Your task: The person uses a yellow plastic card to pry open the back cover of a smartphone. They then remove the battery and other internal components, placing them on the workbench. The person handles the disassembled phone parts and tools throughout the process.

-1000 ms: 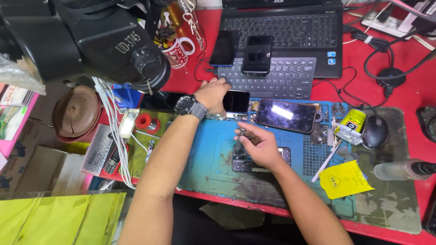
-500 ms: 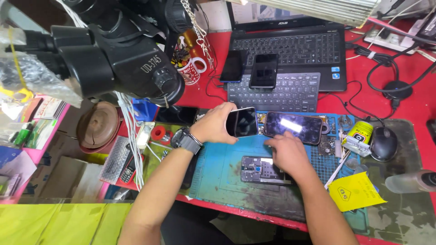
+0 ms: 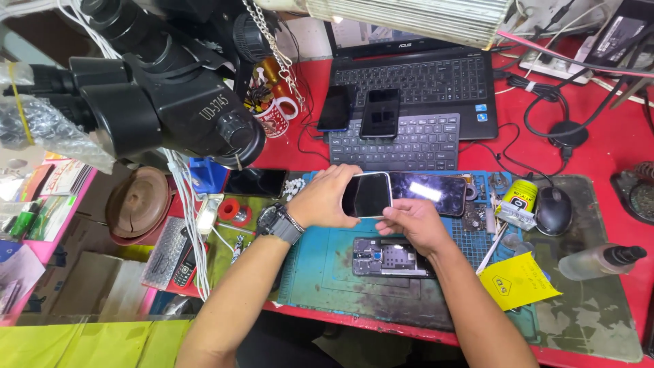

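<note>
My left hand (image 3: 327,197), with a watch on its wrist, grips a white-edged phone (image 3: 368,195) with a dark screen, held tilted above the blue work mat (image 3: 327,272). My right hand (image 3: 412,221) touches the phone's lower right corner with its fingertips. Just below my right hand an opened phone body (image 3: 388,257) lies on the mat with its insides showing. Behind the held phone a larger dark phone (image 3: 432,192) lies flat, its screen reflecting light.
A black microscope (image 3: 157,88) hangs at the upper left. A laptop (image 3: 415,75), a grey keyboard (image 3: 409,146) bearing two dark phones, a mouse (image 3: 553,210), a yellow note (image 3: 518,283), a small bottle (image 3: 599,260) and cables lie on the red table.
My left hand has picked the white-edged phone up off the mat and raised it; my right hand has left the opened phone body and come up to the held phone's corner.
</note>
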